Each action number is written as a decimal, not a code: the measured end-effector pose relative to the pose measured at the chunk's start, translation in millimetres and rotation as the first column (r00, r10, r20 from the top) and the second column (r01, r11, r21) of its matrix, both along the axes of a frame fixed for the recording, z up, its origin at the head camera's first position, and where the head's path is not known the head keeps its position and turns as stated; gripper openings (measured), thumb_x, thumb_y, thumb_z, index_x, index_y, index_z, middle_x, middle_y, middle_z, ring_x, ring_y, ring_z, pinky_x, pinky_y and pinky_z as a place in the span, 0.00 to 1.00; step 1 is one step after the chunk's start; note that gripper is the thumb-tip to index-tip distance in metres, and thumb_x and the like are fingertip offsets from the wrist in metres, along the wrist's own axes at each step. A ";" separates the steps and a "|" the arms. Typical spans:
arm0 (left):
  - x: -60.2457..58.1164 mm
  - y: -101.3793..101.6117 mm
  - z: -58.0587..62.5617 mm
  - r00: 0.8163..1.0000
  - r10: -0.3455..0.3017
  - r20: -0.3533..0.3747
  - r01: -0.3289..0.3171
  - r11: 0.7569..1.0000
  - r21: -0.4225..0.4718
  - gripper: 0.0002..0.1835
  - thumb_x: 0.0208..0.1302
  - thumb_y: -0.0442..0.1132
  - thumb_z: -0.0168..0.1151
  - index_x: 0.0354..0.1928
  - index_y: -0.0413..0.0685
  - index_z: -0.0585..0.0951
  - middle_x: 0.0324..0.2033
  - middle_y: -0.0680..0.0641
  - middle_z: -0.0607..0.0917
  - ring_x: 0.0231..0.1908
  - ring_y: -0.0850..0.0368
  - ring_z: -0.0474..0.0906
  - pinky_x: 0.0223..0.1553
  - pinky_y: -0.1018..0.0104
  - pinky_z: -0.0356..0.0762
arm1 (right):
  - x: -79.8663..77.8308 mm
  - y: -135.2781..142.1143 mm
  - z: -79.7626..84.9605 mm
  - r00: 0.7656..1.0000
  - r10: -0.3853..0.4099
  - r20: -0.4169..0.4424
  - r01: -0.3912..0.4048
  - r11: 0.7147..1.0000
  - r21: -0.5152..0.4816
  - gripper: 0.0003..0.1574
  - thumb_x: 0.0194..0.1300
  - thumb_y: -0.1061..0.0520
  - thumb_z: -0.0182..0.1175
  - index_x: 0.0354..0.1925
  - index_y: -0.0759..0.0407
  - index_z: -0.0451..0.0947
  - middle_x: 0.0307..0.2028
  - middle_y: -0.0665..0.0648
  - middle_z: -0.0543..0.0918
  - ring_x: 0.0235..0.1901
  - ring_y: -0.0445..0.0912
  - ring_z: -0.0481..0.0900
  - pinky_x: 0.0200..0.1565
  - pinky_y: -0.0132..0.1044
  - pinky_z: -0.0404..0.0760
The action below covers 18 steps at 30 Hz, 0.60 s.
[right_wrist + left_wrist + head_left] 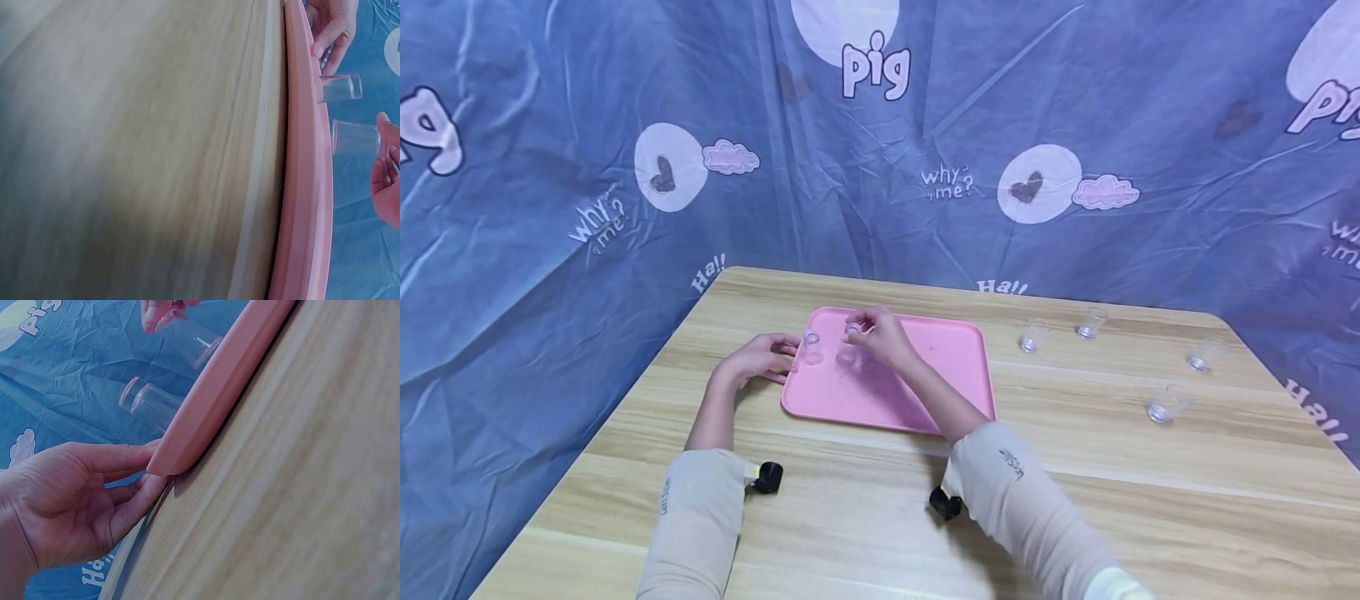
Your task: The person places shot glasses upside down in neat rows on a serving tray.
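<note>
My right hand [880, 337] is over the left part of a pink tray [925, 367], pinching the base of a clear shot glass [356, 138] between fingertips and thumb. That glass is upside down, its wide mouth low over the tray. A second clear glass [812, 350] stands mouth down just left of it, near the tray's left rim; its thick base shows at the top in the left wrist view. My left hand [81, 497] holds the tray's left edge, with a finger and the thumb at the rim.
Several clear glasses stand upright on the wooden table [1075, 442] to the right of the tray, among them one glass [1032, 337] near the tray and another glass [1165, 406] farther forward. A blue printed cloth [880, 192] hangs behind the table.
</note>
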State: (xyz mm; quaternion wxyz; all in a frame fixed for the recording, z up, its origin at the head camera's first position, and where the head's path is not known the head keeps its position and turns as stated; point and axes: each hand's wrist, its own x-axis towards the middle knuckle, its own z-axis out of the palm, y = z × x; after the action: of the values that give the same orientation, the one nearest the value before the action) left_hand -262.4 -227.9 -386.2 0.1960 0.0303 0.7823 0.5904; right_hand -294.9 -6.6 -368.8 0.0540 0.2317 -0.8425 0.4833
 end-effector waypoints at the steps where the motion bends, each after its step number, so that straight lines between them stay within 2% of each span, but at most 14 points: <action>1: 0.2 0.0 0.2 1.000 0.001 0.001 -0.001 1.000 0.000 0.27 0.49 0.24 0.51 0.54 0.35 0.60 0.45 0.37 0.66 0.32 0.53 0.72 0.33 0.61 0.75 | 0.4 -1.8 -0.1 1.000 0.012 -0.004 -0.012 1.000 -0.005 0.15 0.39 0.61 0.65 0.31 0.62 0.76 0.27 0.55 0.72 0.28 0.43 0.70 0.29 0.27 0.72; 8: -0.2 -0.5 -0.1 1.000 -0.011 -0.002 0.011 1.000 0.004 0.28 0.48 0.24 0.51 0.54 0.34 0.59 0.46 0.35 0.65 0.32 0.53 0.72 0.33 0.61 0.75 | 1.9 -11.8 -3.1 0.999 0.046 0.001 -0.046 0.999 0.002 0.13 0.40 0.63 0.63 0.30 0.63 0.76 0.26 0.53 0.74 0.28 0.43 0.70 0.29 0.27 0.72; 18: -0.1 -0.6 1.0 1.000 -0.018 -0.002 0.018 1.000 0.022 0.28 0.49 0.24 0.51 0.55 0.33 0.57 0.47 0.34 0.64 0.33 0.51 0.72 0.34 0.60 0.75 | 3.0 -22.3 -6.4 0.998 0.027 0.055 -0.030 0.999 0.045 0.14 0.41 0.65 0.62 0.32 0.60 0.76 0.29 0.53 0.71 0.30 0.42 0.69 0.31 0.26 0.72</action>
State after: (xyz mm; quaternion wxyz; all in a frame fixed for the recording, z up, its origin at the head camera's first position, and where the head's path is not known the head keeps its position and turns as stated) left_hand -262.5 -228.5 -385.2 0.2003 0.0397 0.7757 0.5971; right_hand -292.0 -28.9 -375.1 0.0189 0.2318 -0.8512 0.4705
